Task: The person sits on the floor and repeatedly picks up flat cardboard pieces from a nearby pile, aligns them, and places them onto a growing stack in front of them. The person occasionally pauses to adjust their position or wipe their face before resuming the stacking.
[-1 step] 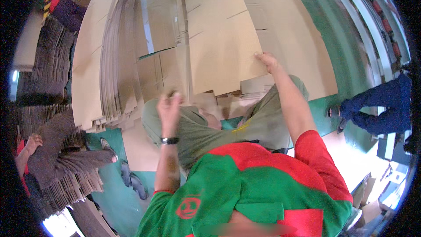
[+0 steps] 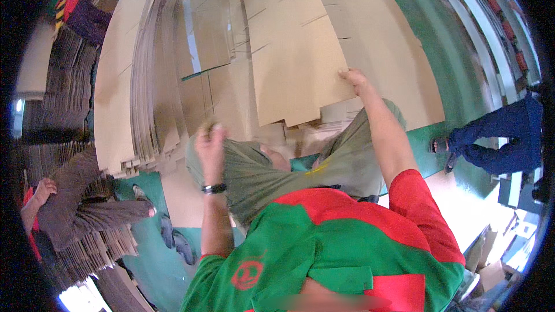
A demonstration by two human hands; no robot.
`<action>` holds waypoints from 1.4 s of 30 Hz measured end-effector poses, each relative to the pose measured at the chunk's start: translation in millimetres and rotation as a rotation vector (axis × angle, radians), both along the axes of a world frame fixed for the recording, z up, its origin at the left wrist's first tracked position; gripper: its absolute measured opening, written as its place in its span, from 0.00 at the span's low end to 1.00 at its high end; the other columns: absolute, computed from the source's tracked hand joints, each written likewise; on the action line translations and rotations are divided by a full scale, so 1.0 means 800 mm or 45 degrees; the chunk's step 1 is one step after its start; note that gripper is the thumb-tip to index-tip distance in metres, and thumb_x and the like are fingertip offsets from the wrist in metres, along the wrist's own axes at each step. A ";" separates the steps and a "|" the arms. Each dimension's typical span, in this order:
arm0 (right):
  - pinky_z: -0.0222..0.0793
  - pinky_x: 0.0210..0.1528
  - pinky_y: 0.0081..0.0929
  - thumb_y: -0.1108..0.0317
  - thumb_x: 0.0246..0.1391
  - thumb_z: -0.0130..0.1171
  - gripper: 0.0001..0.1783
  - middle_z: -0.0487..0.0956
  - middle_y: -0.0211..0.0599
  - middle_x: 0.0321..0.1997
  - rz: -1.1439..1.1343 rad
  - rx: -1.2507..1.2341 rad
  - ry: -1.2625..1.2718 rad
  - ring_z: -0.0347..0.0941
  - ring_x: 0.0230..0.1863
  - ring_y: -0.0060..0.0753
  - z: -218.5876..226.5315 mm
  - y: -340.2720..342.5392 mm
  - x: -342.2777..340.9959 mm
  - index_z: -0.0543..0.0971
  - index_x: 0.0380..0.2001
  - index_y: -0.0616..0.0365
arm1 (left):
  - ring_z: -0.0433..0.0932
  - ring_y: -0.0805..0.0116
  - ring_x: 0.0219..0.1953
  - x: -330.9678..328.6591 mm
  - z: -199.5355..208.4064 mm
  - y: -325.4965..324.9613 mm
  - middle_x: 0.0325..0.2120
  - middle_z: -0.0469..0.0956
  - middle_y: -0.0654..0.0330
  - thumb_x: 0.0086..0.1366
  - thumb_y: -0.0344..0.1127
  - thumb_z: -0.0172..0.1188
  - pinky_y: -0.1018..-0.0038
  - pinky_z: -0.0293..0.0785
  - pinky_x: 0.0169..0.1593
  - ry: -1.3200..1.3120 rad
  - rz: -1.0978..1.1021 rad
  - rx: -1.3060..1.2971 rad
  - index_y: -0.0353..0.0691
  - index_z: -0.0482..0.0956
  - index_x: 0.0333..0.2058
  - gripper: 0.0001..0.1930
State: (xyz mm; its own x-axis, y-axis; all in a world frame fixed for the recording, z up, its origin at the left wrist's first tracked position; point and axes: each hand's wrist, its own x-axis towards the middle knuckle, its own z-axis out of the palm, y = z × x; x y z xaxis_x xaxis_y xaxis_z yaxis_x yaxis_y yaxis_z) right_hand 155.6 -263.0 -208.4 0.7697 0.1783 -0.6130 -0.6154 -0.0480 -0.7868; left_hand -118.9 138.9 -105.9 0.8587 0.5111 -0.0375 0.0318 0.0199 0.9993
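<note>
A flat tan cardboard sheet (image 2: pixel 295 52) with slits lies in front of my crossed legs. My right hand (image 2: pixel 354 80) pinches its right edge close to the near corner. Nearer my left knee, my left hand (image 2: pixel 211 141) is raised with curled fingers, blurred by motion. Something dark shows at its fingertips, too smeared to name. To the left of the sheet is a recessed area with another cardboard piece (image 2: pixel 211 40). A wider cardboard sheet (image 2: pixel 393 69) lies to the right, partly under the one I hold.
A fanned stack of cardboard (image 2: pixel 144 104) runs along the left. Beyond it sits a person (image 2: pixel 87 214) beside dark stacks (image 2: pixel 69 75). Slippers (image 2: pixel 176 240) lie on the green floor. Someone in dark blue trousers (image 2: pixel 497 138) is at right; other people are at the far side.
My left hand has shifted a little to the left, away from the sheet. My right hand stays on the sheet's edge, and the view has moved slightly.
</note>
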 end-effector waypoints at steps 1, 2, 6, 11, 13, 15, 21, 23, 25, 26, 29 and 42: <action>0.77 0.46 0.46 0.64 0.57 0.63 0.21 0.81 0.47 0.46 -0.036 -0.052 0.007 0.79 0.47 0.44 -0.010 -0.023 0.008 0.75 0.51 0.63 | 0.80 0.71 0.38 -0.005 0.007 0.018 0.44 0.78 0.57 0.69 0.32 0.58 0.75 0.78 0.43 -0.090 0.180 -0.237 0.34 0.70 0.57 0.20; 0.77 0.47 0.47 0.63 0.58 0.63 0.21 0.81 0.47 0.47 -0.070 -0.093 0.042 0.79 0.47 0.45 -0.023 -0.042 0.016 0.75 0.51 0.63 | 0.79 0.71 0.39 -0.016 0.016 0.041 0.43 0.78 0.57 0.70 0.33 0.57 0.74 0.78 0.43 -0.135 0.174 -0.254 0.35 0.71 0.57 0.19; 0.75 0.51 0.49 0.58 0.56 0.64 0.25 0.80 0.48 0.51 0.016 -0.312 0.144 0.79 0.49 0.47 -0.078 -0.089 0.063 0.76 0.53 0.62 | 0.79 0.70 0.40 -0.052 0.041 0.124 0.44 0.78 0.56 0.71 0.34 0.55 0.73 0.78 0.43 0.017 0.326 0.323 0.35 0.72 0.57 0.18; 0.73 0.56 0.44 0.58 0.46 0.69 0.29 0.78 0.51 0.55 0.045 -1.177 -0.044 0.77 0.55 0.50 -0.119 -0.124 0.087 0.79 0.51 0.61 | 0.79 0.68 0.40 -0.126 0.032 0.171 0.44 0.78 0.56 0.71 0.34 0.53 0.75 0.77 0.42 0.239 0.550 0.310 0.34 0.72 0.56 0.18; 0.72 0.57 0.42 0.61 0.45 0.67 0.28 0.78 0.51 0.55 0.078 -1.233 -0.004 0.76 0.57 0.50 -0.120 -0.137 0.091 0.79 0.50 0.61 | 0.79 0.67 0.40 -0.166 0.014 0.172 0.43 0.77 0.56 0.71 0.34 0.53 0.75 0.77 0.40 0.347 0.604 0.293 0.35 0.70 0.57 0.18; 0.71 0.59 0.41 0.64 0.45 0.65 0.27 0.78 0.50 0.56 0.138 -1.299 0.040 0.74 0.58 0.50 -0.119 -0.144 0.094 0.80 0.51 0.60 | 0.80 0.66 0.38 -0.204 -0.007 0.166 0.44 0.76 0.55 0.71 0.34 0.53 0.75 0.77 0.38 0.430 0.670 0.234 0.36 0.68 0.59 0.20; 0.69 0.61 0.39 0.67 0.47 0.60 0.24 0.76 0.48 0.58 0.390 -1.447 0.188 0.73 0.60 0.46 -0.155 -0.145 0.109 0.80 0.51 0.58 | 0.79 0.67 0.37 -0.298 -0.050 0.140 0.44 0.76 0.56 0.70 0.34 0.53 0.74 0.77 0.36 0.643 0.850 0.020 0.38 0.68 0.59 0.20; 0.71 0.58 0.36 0.64 0.45 0.61 0.23 0.79 0.48 0.54 0.272 -1.450 0.245 0.76 0.56 0.44 -0.171 -0.142 0.109 0.82 0.47 0.57 | 0.79 0.68 0.36 -0.316 -0.056 0.138 0.44 0.76 0.56 0.70 0.34 0.53 0.75 0.77 0.36 0.679 0.861 -0.022 0.38 0.68 0.59 0.20; 0.68 0.62 0.39 0.67 0.50 0.58 0.24 0.75 0.47 0.60 0.486 -1.437 0.274 0.71 0.61 0.46 -0.183 -0.141 0.107 0.78 0.53 0.56 | 0.80 0.68 0.35 -0.330 -0.061 0.139 0.43 0.76 0.57 0.70 0.34 0.53 0.76 0.77 0.35 0.756 0.872 -0.048 0.39 0.68 0.59 0.20; 0.67 0.63 0.40 0.68 0.53 0.56 0.25 0.73 0.47 0.62 0.585 -1.452 0.300 0.69 0.64 0.47 -0.186 -0.140 0.106 0.76 0.56 0.56 | 0.80 0.68 0.34 -0.334 -0.064 0.140 0.43 0.76 0.57 0.70 0.34 0.53 0.76 0.77 0.34 0.717 0.820 -0.071 0.39 0.68 0.59 0.20; 0.67 0.63 0.40 0.66 0.53 0.58 0.24 0.74 0.46 0.61 0.637 -1.509 0.259 0.70 0.63 0.46 -0.195 -0.136 0.098 0.78 0.55 0.54 | 0.79 0.69 0.33 -0.336 -0.073 0.146 0.43 0.76 0.57 0.70 0.34 0.53 0.78 0.77 0.31 0.746 0.855 -0.088 0.40 0.68 0.59 0.20; 0.70 0.61 0.40 0.66 0.48 0.62 0.21 0.77 0.46 0.58 0.919 -1.536 0.217 0.74 0.59 0.45 -0.239 -0.127 0.099 0.82 0.48 0.57 | 0.78 0.61 0.44 -0.221 -0.043 0.293 0.46 0.76 0.53 0.69 0.39 0.57 0.67 0.75 0.44 0.724 0.684 0.582 0.33 0.69 0.59 0.23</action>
State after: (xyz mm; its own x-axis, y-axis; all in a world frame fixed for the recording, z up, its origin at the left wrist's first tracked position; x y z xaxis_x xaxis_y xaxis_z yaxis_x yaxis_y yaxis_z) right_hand 235.0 -364.4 -399.9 0.6381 -0.1971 -0.7443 -0.2491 -0.9675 0.0427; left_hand -295.5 373.6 -140.1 0.4140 0.9069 -0.0785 0.6242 -0.2201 0.7496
